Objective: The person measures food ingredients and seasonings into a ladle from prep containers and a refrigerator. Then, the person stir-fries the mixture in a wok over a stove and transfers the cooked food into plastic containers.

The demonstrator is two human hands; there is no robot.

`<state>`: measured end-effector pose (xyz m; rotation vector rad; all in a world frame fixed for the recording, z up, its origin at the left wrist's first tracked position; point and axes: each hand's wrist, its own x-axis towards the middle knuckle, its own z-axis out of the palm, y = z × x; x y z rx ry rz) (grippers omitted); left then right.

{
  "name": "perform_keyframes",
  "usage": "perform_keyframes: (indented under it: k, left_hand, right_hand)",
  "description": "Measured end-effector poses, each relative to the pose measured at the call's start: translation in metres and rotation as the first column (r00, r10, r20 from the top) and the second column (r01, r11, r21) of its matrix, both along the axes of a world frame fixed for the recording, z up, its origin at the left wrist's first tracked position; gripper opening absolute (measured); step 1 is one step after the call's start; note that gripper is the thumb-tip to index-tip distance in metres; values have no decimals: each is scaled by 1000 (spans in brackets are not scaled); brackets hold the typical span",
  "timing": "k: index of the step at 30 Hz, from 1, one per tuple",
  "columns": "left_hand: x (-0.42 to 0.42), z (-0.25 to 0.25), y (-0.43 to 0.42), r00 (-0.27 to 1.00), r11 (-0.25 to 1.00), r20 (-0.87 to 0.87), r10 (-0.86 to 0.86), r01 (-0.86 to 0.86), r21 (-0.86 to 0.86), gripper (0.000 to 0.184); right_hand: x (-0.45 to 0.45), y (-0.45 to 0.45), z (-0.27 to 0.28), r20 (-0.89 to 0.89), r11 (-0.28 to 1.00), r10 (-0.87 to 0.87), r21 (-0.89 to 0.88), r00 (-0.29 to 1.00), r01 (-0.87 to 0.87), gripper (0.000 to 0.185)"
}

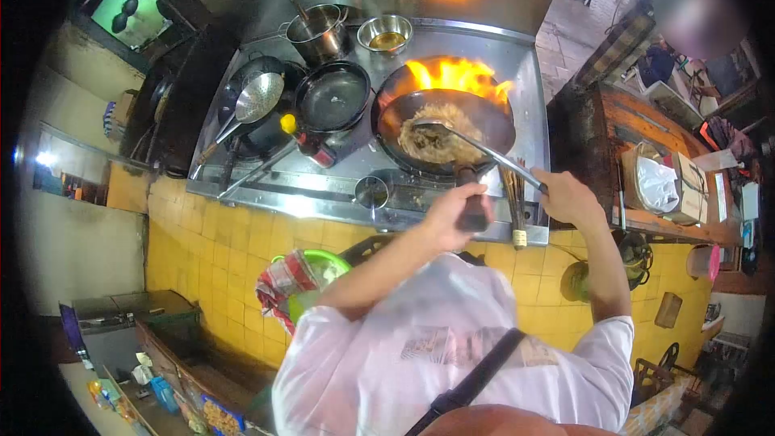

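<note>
A dark wok [499, 123] sits tilted over the burner, with tall orange flames [456, 77] behind its far rim. My left hand [454, 218] is closed around the wok's dark handle [476, 218]. In the wok lies a pale brown, shredded-looking food [452, 131]; its kind is unclear. My right hand [571, 200] grips the long metal handle of a ladle [492, 155], whose bowl rests in the food. Just left of that hand, a bundle of thin sticks like a bamboo wok brush [517, 202] lies at the stove's front edge.
Left of the wok are a black frying pan [333, 97], a skimmer [260, 97] and a yellow-capped bottle [316, 150]. A pot [319, 39] and metal bowl [386, 35] stand behind. A cup [372, 192] is near the front. A green bucket [327, 262] stands on the floor.
</note>
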<state>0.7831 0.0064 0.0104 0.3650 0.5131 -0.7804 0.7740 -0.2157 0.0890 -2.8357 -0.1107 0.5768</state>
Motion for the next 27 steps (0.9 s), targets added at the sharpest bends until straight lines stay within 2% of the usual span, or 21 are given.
perform_keyframes:
  k: [1, 3, 4, 5, 7, 8, 9, 11, 13, 14, 15, 17, 20, 22, 23, 25, 27]
  left_hand:
    - [-4, 2, 11, 992, 988, -6, -124, 123, -89, 12]
    - [17, -36, 32, 981, 988, 138, -138, 126, 91, 10]
    - [19, -66, 39, 988, 989, 108, -113, 102, 110, 6]
    - [12, -95, 39, 991, 950, 110, -75, 38, 310, 7]
    - [-12, -117, 19, 964, 837, 169, -204, 82, 542, 8]
    - [-38, -78, 5, 983, 878, 113, -144, 74, 473, 10]
    - [-58, -24, 1, 951, 823, 104, -290, 192, 535, 10]
    - [-64, -5, -1, 950, 879, 71, -304, 251, 406, 11]
    - [-25, -13, 14, 957, 864, 77, -280, 217, 454, 12]
    - [4, -50, 30, 969, 929, 60, -238, 209, 304, 10]
    - [12, -56, 35, 949, 905, 226, -219, 111, 411, 11]
    - [-4, -70, 30, 934, 771, 231, -271, 67, 633, 11]
    - [-65, -39, 12, 958, 852, 128, -258, 162, 498, 10]
    - [-73, -19, 12, 951, 891, 101, -293, 233, 390, 10]
    - [-52, -15, 16, 908, 752, 90, -410, 280, 596, 14]
    - [-7, -41, 41, 798, 808, 411, -440, 151, 570, 19]
    - [-8, -86, 44, 843, 787, 372, -389, 94, 610, 19]
  right_hand:
    - [-3, -4, -5, -17, 997, 41, 65, 999, -40, 50]
    - [-24, 0, 3, -76, 990, 45, 137, 996, -35, 49]
    - [-26, 5, 10, -95, 980, 58, 196, 994, -39, 49]
    - [-31, 11, 8, -104, 980, 62, 193, 993, -41, 49]
    - [-38, 23, 4, -96, 997, -57, 45, 994, 61, 53]
    - [-41, 20, -19, -44, 998, -60, -27, 997, 59, 57]
    - [-45, 19, -32, -58, 997, -73, -19, 996, 72, 57]
    - [-44, 17, -45, 15, 1000, 3, 13, 1000, -3, 50]
    - [-52, 21, -25, -46, 999, 1, 34, 999, 0, 50]
    - [-54, 22, -18, -82, 999, 15, 42, 997, -11, 49]
    - [-56, 23, -24, -89, 999, 14, 42, 996, -10, 49]
    - [-57, 27, -43, -13, 995, -67, -73, 998, 65, 49]
    - [-55, 26, -78, 39, 991, -99, -86, 994, 103, 50]
    - [-56, 26, -64, 9, 995, -65, -73, 998, 65, 49]
    - [-60, 27, -55, -24, 998, -21, -62, 999, 20, 48]
    - [-60, 30, -40, -75, 998, -20, -58, 997, 16, 55]
    - [-61, 35, -51, -93, 999, -19, -51, 996, 14, 62]
